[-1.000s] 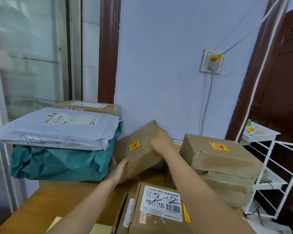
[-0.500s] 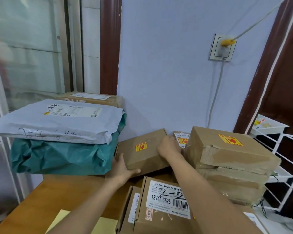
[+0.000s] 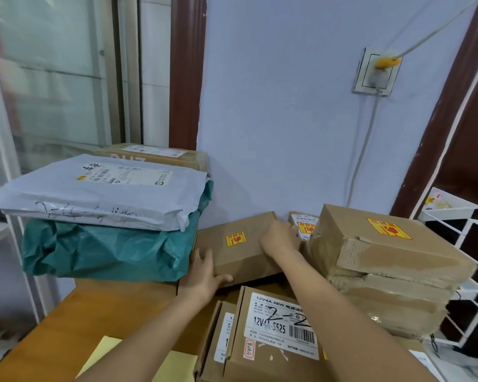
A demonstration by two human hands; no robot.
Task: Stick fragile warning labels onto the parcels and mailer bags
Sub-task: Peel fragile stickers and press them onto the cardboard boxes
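Both bare forearms stretched forward over the wooden table (image 3: 75, 323) toward a flat cardboard box (image 3: 240, 252) at its far edge, against the pale blue wall (image 3: 273, 106). Left hand (image 3: 202, 277) at the box's near-left corner, fingers spread up along the left side, thumb hooked along the lower front edge, so gripping that corner. Right hand (image 3: 280, 239) laid over the box's right end, knuckles up, fingers curled over the far-right edge (tips hidden behind the box). Box lying nearly flat, slightly tilted, a yellow-and-red fragile label (image 3: 235, 239) stuck on its top face.

Just right of it, a small parcel (image 3: 301, 224) with its own yellow label, wedged between the held box and a stack of tape-wrapped boxes (image 3: 384, 271) at the table's right edge; top box of that stack wearing a fragile sticker (image 3: 389, 229) too. At the near edge, a box with a printed white label (image 3: 273, 340) marked "2-2" by hand, another box standing against its left side, and yellow paper sheets (image 3: 108, 354) lying flat beside them.

On the table's left side, a grey mailer bag (image 3: 94, 197) resting on a crumpled green mailer bag (image 3: 105, 249), a brown carton (image 3: 160, 155) behind them.

Higher on the wall, a socket (image 3: 375, 70) with a yellow plug and white cable. Dark wooden door frame to the right, white wire rack (image 3: 458, 244) below it, glass panels to the left.
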